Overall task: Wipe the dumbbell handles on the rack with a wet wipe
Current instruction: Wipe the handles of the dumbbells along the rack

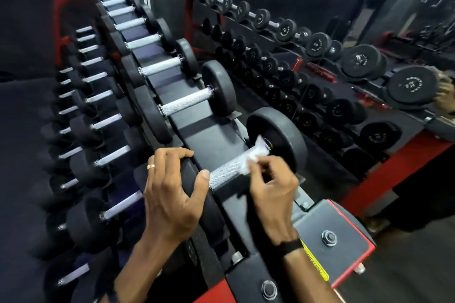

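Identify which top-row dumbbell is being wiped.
The nearest dumbbell: the right hand pinches the wet wipe on its handle; the left hand grips its near head.

A gym — dumbbells racked beside a mirror.

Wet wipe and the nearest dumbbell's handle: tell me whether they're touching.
Touching. The head view shows the wet wipe, pinched by the right hand, draped against the far end of the nearest dumbbell's handle, with no gap visible.
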The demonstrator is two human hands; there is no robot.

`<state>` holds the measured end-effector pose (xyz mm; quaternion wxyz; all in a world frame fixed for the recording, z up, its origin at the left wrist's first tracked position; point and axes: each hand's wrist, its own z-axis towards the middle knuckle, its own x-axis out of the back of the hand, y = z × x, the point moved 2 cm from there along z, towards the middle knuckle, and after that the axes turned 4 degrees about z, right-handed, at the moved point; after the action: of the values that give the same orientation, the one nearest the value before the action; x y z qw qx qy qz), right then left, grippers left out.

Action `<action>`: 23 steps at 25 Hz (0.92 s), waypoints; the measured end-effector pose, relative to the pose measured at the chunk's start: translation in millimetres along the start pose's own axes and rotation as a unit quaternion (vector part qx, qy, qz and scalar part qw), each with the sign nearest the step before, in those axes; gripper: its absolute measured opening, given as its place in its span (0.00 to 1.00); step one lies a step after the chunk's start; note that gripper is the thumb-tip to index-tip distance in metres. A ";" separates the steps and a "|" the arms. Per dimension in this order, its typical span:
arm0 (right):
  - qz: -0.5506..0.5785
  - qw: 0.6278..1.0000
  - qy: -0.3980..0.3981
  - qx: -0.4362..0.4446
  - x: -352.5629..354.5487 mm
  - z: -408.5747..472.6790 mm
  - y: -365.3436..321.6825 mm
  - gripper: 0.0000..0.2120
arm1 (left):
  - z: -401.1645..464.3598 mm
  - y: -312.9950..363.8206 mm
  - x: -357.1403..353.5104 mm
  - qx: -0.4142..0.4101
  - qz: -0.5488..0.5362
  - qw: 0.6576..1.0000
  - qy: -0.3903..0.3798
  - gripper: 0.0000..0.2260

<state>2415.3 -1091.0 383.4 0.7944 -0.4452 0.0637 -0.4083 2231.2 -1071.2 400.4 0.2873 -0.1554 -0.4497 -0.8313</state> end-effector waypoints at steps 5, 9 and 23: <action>0.052 0.996 -0.009 -0.073 -17.2 -26.7 -7.3 0.03 | -0.9 1.9 -1.1 0.000 -0.016 1.000 0.013 0.18; 0.104 0.980 -0.038 -0.166 -20.1 -23.8 -9.0 0.06 | -1.7 1.1 -2.5 0.005 -0.012 1.000 0.018 0.18; 0.288 0.882 0.155 -0.339 -17.3 8.2 3.6 0.06 | -2.7 5.1 1.5 0.014 0.008 1.000 0.006 0.18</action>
<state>2409.8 -1072.5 381.0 0.6579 -0.5801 0.4458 -0.1785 2233.2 -1076.1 403.0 0.2991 -0.1502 -0.4581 -0.8235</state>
